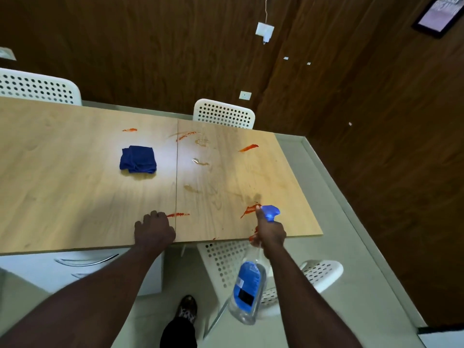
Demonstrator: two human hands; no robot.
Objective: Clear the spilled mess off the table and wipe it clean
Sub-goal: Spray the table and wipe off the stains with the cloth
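Red smears streak the counter; right hand grips clear spray bottle, blue label unreadable; left hand rests curled, holding nothing

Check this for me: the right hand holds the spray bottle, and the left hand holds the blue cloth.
Wrong on the cloth. In the head view the left hand holds nothing and rests on the table near its front edge; the blue cloth lies apart from it, farther in. The right hand does hold the spray bottle.
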